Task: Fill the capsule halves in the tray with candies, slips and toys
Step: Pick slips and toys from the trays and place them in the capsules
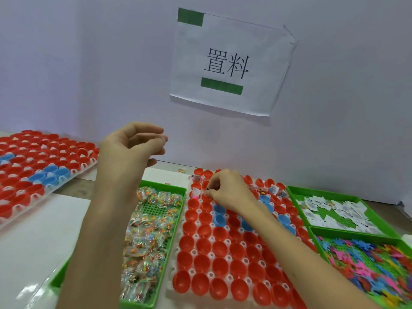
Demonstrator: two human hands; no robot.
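R hand (225,190) over glossy capsule halves (219,250)

Capsule halves (219,253): moulded plastic, smooth and glossy, red and blue; holder tray (174,262): white translucent plastic, smooth; green trays (165,185): rigid plastic, slight sheen, perforated grid floors; candies (145,241): wrapped in clear, crinkled, shiny film; slips (316,206): thin printed paper, matt; toys (365,259): flat coloured pieces, matt, material not determinable; wall sign (227,63): white paper, matt, creased, fixed with matt green tape (221,86); tabletop (44,219): pale, matt.

toy tray (321,247) cut off right, left fingers (153,139) blurred, right fingers' (211,192) hold hidden
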